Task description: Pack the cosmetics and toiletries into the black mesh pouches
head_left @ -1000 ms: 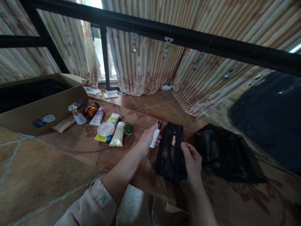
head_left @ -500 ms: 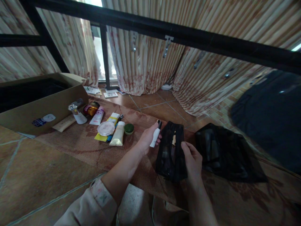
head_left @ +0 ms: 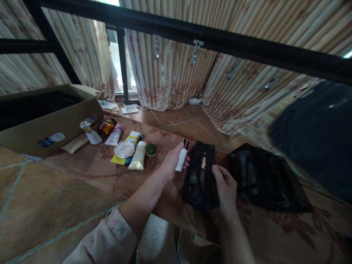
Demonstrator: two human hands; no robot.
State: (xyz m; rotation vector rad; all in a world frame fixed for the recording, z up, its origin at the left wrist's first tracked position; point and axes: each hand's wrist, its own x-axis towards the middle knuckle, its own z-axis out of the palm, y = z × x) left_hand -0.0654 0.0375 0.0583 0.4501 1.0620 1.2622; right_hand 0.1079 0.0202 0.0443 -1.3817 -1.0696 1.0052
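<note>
- A white bottle (head_left: 180, 160), black cap uppermost and tilted, sits in the grip of the left hand (head_left: 173, 161); it looks smooth, and a loosened hold could let it slide out, lower end first.
- The black pouch (head_left: 190, 183) lies just right of the left hand, its slit parted; the walls look soft, so the gap could sag shut should the right hand (head_left: 226, 186) ease off.
- That right hand, thumb against fingers, pinches the pouch's right edge; a hard tug there could tip the pouch and jostle the gold piece (head_left: 204, 161) showing in the slit, to the hand's left.
- Between the two hands, then, lies the pouch; the bottle stands apart from the right hand, on its far left.
- A green-lidded jar (head_left: 151, 150) and a cream tube (head_left: 137, 157) rest left of the left hand; a backward sweep of that wrist could knock the jar, the nearer one.
- Well left of both hands sits a cardboard box (head_left: 24, 137); just right of the right hand slumps a second black bag (head_left: 265, 179), contents too dark to tell.
</note>
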